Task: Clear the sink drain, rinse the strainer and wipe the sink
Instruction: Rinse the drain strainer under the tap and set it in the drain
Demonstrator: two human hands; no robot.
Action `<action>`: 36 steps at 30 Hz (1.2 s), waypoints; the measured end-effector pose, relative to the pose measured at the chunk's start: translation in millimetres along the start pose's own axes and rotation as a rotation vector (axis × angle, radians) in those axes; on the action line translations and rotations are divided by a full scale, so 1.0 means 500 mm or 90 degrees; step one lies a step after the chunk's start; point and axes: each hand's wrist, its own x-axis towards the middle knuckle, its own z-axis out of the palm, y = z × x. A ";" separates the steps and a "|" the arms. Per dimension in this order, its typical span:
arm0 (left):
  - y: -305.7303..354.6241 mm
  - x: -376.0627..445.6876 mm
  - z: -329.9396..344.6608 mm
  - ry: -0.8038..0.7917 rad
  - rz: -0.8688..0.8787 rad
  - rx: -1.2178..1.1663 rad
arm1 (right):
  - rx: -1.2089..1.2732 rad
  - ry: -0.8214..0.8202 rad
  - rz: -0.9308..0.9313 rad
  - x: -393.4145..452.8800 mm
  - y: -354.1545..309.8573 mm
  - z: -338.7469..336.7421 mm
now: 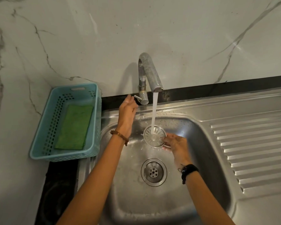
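Both forearms are cut off at the bottom edge of the frame. The right hand (177, 146), centre frame, pinches the round metal strainer (155, 135) at its right rim; its fingertips are partly hidden behind the rim. The strainer sits tilted under the water stream (154, 111) from the faucet (148, 73), above the sink (209, 143) basin. The open drain (153, 172) lies below it. The left hand (127, 109) reaches up to the tap lever (137, 97), fingers loosely extended, probably touching it, grip unclear. A green cloth (74, 127) lies in the blue basket (39, 140), left of frame.
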 end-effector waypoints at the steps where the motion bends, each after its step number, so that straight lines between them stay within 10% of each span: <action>1: 0.000 0.001 0.012 0.003 0.008 0.007 | 0.028 -0.006 0.022 -0.003 0.005 0.000; 9: -0.025 -0.008 0.034 -0.116 0.130 0.233 | -0.067 0.035 -0.042 -0.002 -0.014 -0.002; 15: -0.139 -0.059 -0.040 -0.127 0.127 0.291 | -0.571 0.108 -0.527 -0.044 -0.008 -0.009; 19: -0.277 -0.110 -0.085 -0.176 0.028 0.610 | -0.799 0.064 -0.694 -0.051 0.036 -0.020; 29: -0.470 -0.160 -0.151 -0.327 -0.070 1.050 | -0.606 0.085 -0.022 0.051 0.253 -0.029; 36: -0.497 -0.162 -0.154 -0.353 -0.042 1.198 | -0.608 0.110 0.033 0.078 0.319 -0.022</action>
